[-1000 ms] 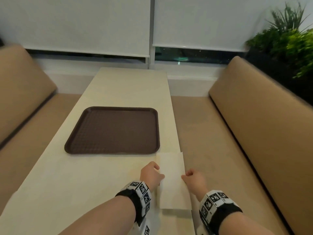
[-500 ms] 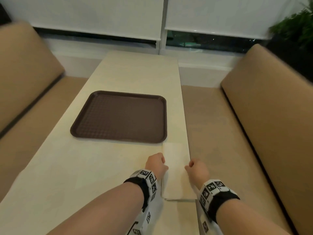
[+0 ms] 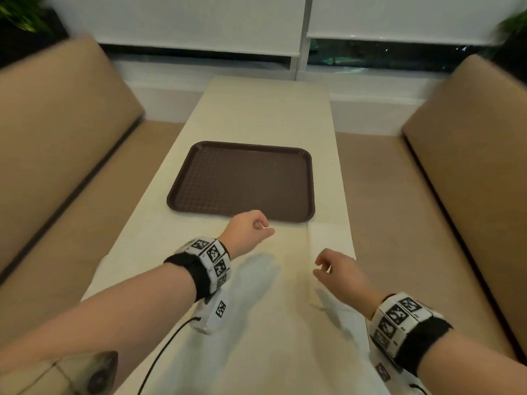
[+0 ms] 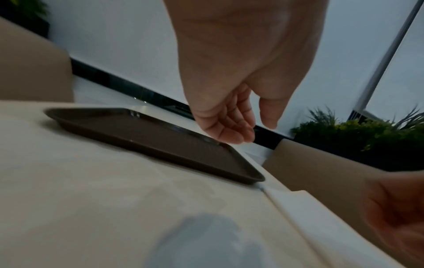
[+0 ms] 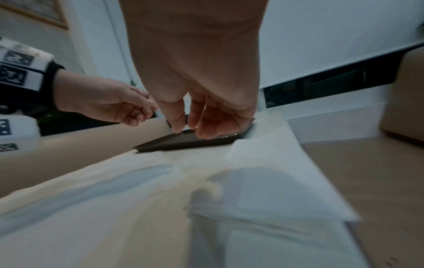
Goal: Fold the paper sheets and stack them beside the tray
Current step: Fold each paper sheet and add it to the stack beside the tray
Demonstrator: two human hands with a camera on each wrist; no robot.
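A stack of folded pale paper sheets (image 3: 330,238) lies on the cream table (image 3: 265,109) by the right edge, just in front of the brown tray's (image 3: 242,181) near right corner. My left hand (image 3: 263,226) hovers above the table to the left of the paper, near the tray's front rim, fingers loosely curled and holding nothing. My right hand (image 3: 320,267) hangs over the near part of the paper, also loosely curled and holding nothing. The right wrist view shows the layered sheets (image 5: 275,181) below my hanging fingers (image 5: 201,127).
Tan bench seats (image 3: 65,155) run along both sides of the narrow table, which ends at a window wall with lowered blinds (image 3: 199,21). Plants (image 4: 358,134) stand behind the right bench. The tray (image 4: 160,141) holds nothing.
Both hands have come off the folded paper, which they were pressing at its left and right edges. The left hand has risen and moved left toward the tray. The head view has swung left.
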